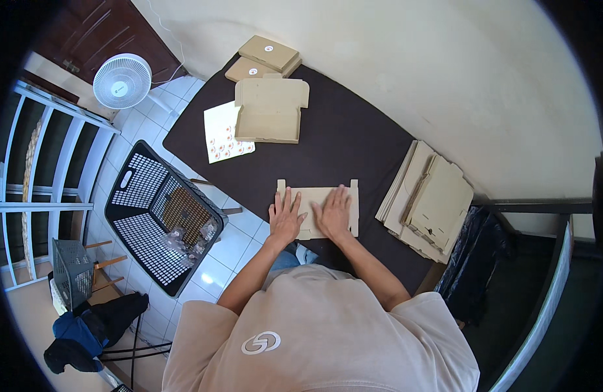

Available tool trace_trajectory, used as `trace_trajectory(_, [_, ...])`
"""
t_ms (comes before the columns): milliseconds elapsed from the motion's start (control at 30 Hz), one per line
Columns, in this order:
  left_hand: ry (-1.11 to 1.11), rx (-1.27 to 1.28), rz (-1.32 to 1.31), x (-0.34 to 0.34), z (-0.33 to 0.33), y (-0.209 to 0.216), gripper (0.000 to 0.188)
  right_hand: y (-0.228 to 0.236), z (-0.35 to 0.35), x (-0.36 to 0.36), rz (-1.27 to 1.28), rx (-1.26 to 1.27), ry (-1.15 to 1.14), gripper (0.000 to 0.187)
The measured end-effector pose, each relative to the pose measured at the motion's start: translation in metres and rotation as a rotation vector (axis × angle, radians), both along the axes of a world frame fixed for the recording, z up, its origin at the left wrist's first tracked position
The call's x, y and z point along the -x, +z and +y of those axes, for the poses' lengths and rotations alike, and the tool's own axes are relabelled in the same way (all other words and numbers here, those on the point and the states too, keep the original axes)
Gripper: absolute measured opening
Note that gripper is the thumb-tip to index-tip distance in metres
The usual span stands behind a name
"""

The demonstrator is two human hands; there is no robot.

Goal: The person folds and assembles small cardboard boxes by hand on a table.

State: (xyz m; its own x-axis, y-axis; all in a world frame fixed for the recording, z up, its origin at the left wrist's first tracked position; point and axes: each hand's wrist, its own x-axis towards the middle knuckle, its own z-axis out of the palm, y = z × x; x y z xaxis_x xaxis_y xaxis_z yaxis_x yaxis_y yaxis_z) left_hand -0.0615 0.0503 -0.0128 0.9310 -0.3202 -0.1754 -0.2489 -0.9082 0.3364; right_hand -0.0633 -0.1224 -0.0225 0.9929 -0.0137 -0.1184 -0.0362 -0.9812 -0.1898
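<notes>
A brown cardboard box blank lies in front of me near the table's edge, with small tabs standing out at its far corners. My left hand rests on its left part, fingers spread. Over its right part lies my right hand, fingers stretched out and slightly smeared. Neither hand grips anything. Farther off stands an open cardboard box with its lid raised. It partly covers a white sheet of round red stickers.
Two closed boxes with round stickers sit at the table's far end. Flat cardboard blanks are stacked at the right. A black plastic basket holding clear plastic packets stands left of the dark-covered table. A white fan stands beyond it.
</notes>
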Motion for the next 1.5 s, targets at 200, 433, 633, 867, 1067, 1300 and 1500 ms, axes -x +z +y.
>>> trace_trajectory(200, [-0.018,-0.008,0.072,-0.004,0.009,0.002,0.070,0.012,0.062,-0.023,0.019,-0.221,0.187,0.077])
trace_trajectory(433, [-0.046,-0.035,-0.050,-0.007,0.011,0.005,0.070,0.019,-0.005,-0.014,-0.057,-0.280,0.250,0.060])
trace_trajectory(633, [-0.048,-0.019,-0.043,-0.027,0.008,0.020,0.070,0.019,-0.064,-0.013,-0.050,-0.196,0.197,0.063])
trace_trajectory(867, [-0.110,0.095,-0.021,-0.064,0.016,0.021,0.063,0.041,-0.059,-0.036,0.099,-0.345,0.097,0.059])
trace_trajectory(1067, [0.086,0.183,-0.221,-0.073,0.000,0.000,0.058,0.030,-0.042,-0.057,-0.125,-0.103,0.034,0.051])
trace_trajectory(1300, [0.011,0.127,-0.216,-0.059,-0.001,-0.009,0.049,-0.006,0.026,-0.043,-0.152,-0.211,0.151,0.052])
trace_trajectory(1500, [-0.012,0.153,-0.108,-0.054,0.020,-0.006,0.061,0.001,0.039,-0.045,-0.071,-0.557,0.261,0.051])
